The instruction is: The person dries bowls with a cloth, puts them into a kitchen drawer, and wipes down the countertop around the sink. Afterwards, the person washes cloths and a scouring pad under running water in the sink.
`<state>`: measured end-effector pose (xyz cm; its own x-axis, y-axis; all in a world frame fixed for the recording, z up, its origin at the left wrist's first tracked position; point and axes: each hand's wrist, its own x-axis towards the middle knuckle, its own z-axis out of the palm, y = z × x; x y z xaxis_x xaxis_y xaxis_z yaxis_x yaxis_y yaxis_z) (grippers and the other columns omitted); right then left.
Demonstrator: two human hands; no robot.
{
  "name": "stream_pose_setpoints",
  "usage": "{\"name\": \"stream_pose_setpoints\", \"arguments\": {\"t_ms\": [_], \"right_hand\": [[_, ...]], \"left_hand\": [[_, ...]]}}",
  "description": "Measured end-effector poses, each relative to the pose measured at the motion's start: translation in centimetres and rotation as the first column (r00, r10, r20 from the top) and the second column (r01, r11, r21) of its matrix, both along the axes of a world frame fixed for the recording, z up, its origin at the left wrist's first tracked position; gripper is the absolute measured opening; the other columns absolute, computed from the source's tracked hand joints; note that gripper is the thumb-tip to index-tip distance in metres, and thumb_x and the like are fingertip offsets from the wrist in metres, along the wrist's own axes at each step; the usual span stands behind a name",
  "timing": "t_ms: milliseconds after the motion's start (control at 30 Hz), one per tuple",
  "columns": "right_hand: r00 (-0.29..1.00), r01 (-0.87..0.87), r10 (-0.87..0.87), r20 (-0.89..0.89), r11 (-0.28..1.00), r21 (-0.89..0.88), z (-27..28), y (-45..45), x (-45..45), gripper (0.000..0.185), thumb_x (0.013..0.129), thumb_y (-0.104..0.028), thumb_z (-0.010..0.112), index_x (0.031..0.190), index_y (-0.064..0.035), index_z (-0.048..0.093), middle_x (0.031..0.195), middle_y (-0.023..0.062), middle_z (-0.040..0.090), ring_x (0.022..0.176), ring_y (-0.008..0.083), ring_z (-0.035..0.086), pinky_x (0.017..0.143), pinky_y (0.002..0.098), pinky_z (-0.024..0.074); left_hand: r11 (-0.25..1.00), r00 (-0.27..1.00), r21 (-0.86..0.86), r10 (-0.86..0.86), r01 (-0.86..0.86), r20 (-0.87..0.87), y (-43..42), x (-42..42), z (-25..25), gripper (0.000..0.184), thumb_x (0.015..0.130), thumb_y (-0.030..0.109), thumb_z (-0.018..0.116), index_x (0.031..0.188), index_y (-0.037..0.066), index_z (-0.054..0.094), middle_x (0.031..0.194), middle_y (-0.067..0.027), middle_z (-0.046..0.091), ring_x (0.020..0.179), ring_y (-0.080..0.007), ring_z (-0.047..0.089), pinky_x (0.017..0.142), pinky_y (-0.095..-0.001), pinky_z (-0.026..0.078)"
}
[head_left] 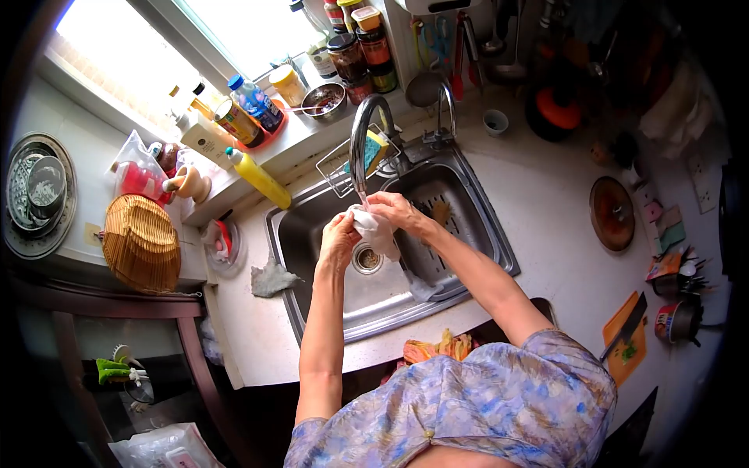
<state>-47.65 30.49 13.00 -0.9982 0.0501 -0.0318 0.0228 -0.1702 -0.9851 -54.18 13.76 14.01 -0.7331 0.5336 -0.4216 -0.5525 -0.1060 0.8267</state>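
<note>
A crumpled, thin white cloth (376, 231) hangs between my hands under the spout of the chrome faucet (360, 148); whether it is fabric or thin plastic is hard to tell. My left hand (339, 234) pinches its left edge. Fingers of my right hand (396, 210) grip its upper right part, close to the water stream. Below lies the left basin of the steel sink (320, 312) with its round drain (367, 258). Another whitish, see-through piece (423, 288) drapes at the basin divider.
A yellow squeeze bottle (261, 179) stands behind the sink, beside a wire rack with a sponge (376, 152). A grey rag (272, 278) lies at the sink's left edge. Bottles and jars line the sill (300, 117). At right, a knife (629, 321) rests on an orange cutting board (633, 355).
</note>
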Motion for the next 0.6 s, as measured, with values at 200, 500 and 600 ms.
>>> {"name": "stream_pose_setpoints", "arguments": {"t_ms": [200,500,600], "right_hand": [[0.999,-0.047,0.048,-0.004,0.998,0.050,-0.2,0.5,0.1,0.026,0.086,-0.027,0.056,0.086,-0.0014,0.061,0.075,-0.0021,0.057,0.067,0.0041,0.048,0.060,0.0208,0.0395],[0.990,0.116,-0.073,0.121,0.910,-0.399,-1.8,1.6,-1.2,0.018,0.090,-0.022,0.050,0.083,-0.0073,0.058,0.074,-0.0042,0.058,0.061,0.0027,0.052,0.054,0.0199,0.0437],[0.993,0.088,-0.047,0.105,0.902,-0.422,-2.9,1.9,-1.9,0.016,0.090,-0.022,0.049,0.087,-0.0081,0.057,0.076,-0.0038,0.059,0.063,0.0038,0.055,0.057,0.0218,0.0473]], "left_hand": [[0.999,0.999,0.048,0.011,-0.010,-0.032,0.6,-0.4,0.4,0.018,0.089,0.014,0.049,0.102,0.002,0.056,0.094,-0.0074,0.061,0.083,-0.0164,0.060,0.076,-0.0300,0.049],[0.997,0.976,-0.082,-0.007,-0.011,-0.217,-0.3,-0.1,1.9,0.028,0.083,0.017,0.057,0.109,0.006,0.057,0.104,-0.0049,0.062,0.083,-0.0100,0.059,0.076,-0.0256,0.041],[0.987,0.971,-0.154,0.009,-0.047,-0.238,-0.6,0.3,1.3,0.027,0.081,0.015,0.059,0.107,0.007,0.058,0.100,-0.0039,0.063,0.083,-0.0098,0.059,0.075,-0.0247,0.041]]}}
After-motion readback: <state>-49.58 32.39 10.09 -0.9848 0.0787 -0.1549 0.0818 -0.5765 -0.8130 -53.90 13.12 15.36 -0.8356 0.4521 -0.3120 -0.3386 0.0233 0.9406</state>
